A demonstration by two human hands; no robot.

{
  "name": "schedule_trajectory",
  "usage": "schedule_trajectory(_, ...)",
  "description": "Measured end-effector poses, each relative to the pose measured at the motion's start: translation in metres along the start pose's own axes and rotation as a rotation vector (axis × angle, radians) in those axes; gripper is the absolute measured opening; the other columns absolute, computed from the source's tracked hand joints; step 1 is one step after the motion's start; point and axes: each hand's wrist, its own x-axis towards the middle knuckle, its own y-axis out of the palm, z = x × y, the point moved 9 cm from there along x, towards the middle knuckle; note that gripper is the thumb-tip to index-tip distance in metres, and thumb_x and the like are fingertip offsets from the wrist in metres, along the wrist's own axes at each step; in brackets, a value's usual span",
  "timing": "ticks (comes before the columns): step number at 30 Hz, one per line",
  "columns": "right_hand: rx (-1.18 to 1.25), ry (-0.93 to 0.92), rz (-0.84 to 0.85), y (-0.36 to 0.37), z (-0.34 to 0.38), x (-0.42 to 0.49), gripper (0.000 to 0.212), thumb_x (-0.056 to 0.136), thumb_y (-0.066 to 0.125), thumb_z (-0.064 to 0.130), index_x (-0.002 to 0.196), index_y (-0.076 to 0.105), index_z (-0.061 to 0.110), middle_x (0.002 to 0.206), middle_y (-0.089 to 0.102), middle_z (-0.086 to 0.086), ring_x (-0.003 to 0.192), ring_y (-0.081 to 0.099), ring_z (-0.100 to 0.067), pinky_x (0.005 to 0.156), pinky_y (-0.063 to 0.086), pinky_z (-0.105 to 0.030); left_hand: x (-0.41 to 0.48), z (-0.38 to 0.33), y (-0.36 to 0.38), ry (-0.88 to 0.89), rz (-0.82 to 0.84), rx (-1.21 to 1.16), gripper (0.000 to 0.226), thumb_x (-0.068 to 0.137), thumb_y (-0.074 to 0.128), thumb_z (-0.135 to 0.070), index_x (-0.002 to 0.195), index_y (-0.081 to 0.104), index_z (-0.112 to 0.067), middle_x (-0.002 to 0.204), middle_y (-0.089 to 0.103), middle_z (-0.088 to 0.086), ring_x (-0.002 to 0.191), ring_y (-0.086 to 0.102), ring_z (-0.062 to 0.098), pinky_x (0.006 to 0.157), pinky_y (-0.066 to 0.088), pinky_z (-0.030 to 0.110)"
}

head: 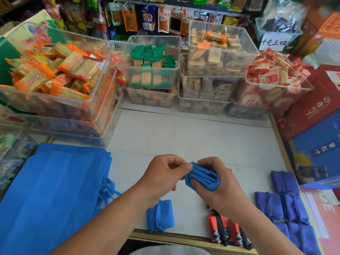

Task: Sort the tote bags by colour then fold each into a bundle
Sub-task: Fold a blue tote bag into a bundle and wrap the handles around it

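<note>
i see both hands together over the bench (202, 137): right hand (219, 183) wraps the blue bundle (202, 178), left hand (163, 174) pinches its edge.

Clear bins (152, 36) w/ biscuits (55, 70) are stacked at counter (202, 140) back; snack pkts (129, 20) are hung behind; red carton (312, 107), blue carton (316, 150) are kept at right.
</note>
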Motion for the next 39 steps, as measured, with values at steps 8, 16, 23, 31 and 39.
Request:
schedule_trajectory(8,-0.173,-0.261,0.051,0.0,0.025,-0.002,0.036,0.087,0.077,0.026,0.113,0.055,0.038,0.106,0.058,0.019,0.093,0.064,-0.012,0.072,0.053,-0.017,0.004,0.004,0.012,-0.141,0.207,0.061,0.039,0.087,0.078,-0.047,0.094,0.075,-0.009,0.092,0.073,0.009,0.08,0.059,0.014,0.069,0.049,0.029)
schedule_trajectory(16,-0.239,-0.279,0.097,0.008,0.02,-0.001,0.031,0.088,0.069,0.043,0.114,0.053,0.037,0.107,0.058,0.02,0.092,0.064,-0.01,0.071,0.056,-0.027,0.003,0.005,0.01,-0.13,0.181,0.194,0.026,0.095,0.071,-0.038,0.084,0.066,-0.015,0.074,0.061,0.001,0.063,0.052,0.014,0.07,0.05,0.031)
schedule_trajectory(23,-0.258,-0.158,0.008,0.003,0.012,0.002,0.035,0.082,0.073,0.044,0.107,0.051,0.033,0.096,0.062,0.019,0.084,0.065,-0.008,0.063,0.052,-0.019,-0.004,-0.014,0.012,0.038,-0.008,0.281,0.02,0.097,0.068,-0.034,0.085,0.068,-0.019,0.084,0.074,0.004,0.081,0.072,0.021,0.08,0.062,0.043)
schedule_trajectory(31,0.009,0.155,-0.024,-0.006,-0.01,0.005,0.021,0.089,0.071,0.018,0.099,0.052,0.019,0.086,0.066,-0.002,0.069,0.063,-0.018,0.056,0.053,-0.029,-0.011,-0.023,0.019,0.177,-0.001,0.16,0.023,0.1,0.056,-0.01,0.108,0.074,-0.022,0.095,0.073,-0.008,0.079,0.066,0.0,0.075,0.056,0.018)
schedule_trajectory(39,0.516,0.301,-0.091,-0.01,-0.022,-0.006,0.02,0.088,0.079,0.032,0.105,0.074,0.024,0.102,0.076,-0.006,0.096,0.073,-0.03,0.077,0.062,-0.049,-0.019,0.002,0.014,0.132,0.092,-0.038,0.027,0.097,0.069,-0.017,0.123,0.066,-0.025,0.113,0.075,-0.01,0.111,0.069,0.008,0.099,0.056,0.034)
